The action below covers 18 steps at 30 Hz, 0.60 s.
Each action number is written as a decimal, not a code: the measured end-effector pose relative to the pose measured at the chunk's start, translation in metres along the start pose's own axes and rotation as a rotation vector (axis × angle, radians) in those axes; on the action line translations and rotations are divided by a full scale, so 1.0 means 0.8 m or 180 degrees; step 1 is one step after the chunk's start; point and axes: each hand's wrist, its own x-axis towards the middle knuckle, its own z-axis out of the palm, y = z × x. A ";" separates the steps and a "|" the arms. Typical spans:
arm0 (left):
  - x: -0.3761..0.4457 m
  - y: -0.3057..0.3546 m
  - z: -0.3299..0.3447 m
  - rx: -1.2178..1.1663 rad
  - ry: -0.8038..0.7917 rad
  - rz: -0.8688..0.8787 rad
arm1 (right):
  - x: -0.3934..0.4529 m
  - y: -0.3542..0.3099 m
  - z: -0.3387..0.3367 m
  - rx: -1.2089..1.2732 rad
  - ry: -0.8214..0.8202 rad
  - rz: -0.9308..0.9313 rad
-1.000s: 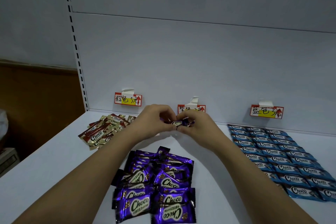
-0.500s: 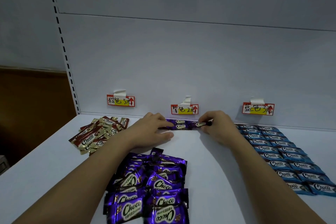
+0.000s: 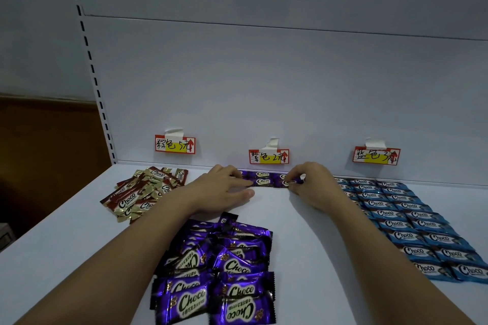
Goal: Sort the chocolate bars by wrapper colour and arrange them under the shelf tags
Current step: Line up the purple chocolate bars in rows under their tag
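The right hand (image 3: 314, 185) sits at the back of the white shelf (image 3: 66, 250), fingers curled, pinching the right end of a purple bar (image 3: 290, 182) between thumb and fingertips. The left hand (image 3: 224, 190) lies flatter, its fingers stretched forward and resting on the left end of the same short cluster of purple bars (image 3: 264, 178) — a few wrappers laid side by side against the back wall, directly below the middle tag (image 3: 268, 156). The thumb of the left hand points right along the shelf surface, touching no wrapper that I can make out.

Both forearms run in from the bottom corners, and between them, near the front edge, lies a loose pile of purple bars (image 3: 219, 272), overlapping and turned in different directions, some upside down.

To the left, below the left tag (image 3: 175, 144), a heap of brown and gold bars (image 3: 142, 192) is scattered untidily, well apart from the left hand. To the right, below the right tag (image 3: 376, 155), blue bars (image 3: 412, 221) lie in neat rows running from the back wall toward the front — the right wrist covers the inner edge of the nearest column.

Each tag is red-bordered with a yellow patch, handwritten characters and a red arrow, stuck to the pale back panel (image 3: 264, 74) with tape. A slotted upright (image 3: 92, 74) runs up the panel's left edge.
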 end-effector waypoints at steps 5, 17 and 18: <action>-0.005 -0.004 -0.015 -0.0345 0.0320 0.0096 | -0.005 -0.028 -0.014 0.0427 -0.0007 -0.0216; -0.082 0.027 -0.052 -0.1330 0.1074 0.0127 | -0.055 -0.124 -0.022 0.1114 -0.0962 -0.1129; -0.095 0.027 -0.051 -0.1282 0.1068 0.0133 | -0.061 -0.127 -0.024 0.1103 -0.0976 -0.1166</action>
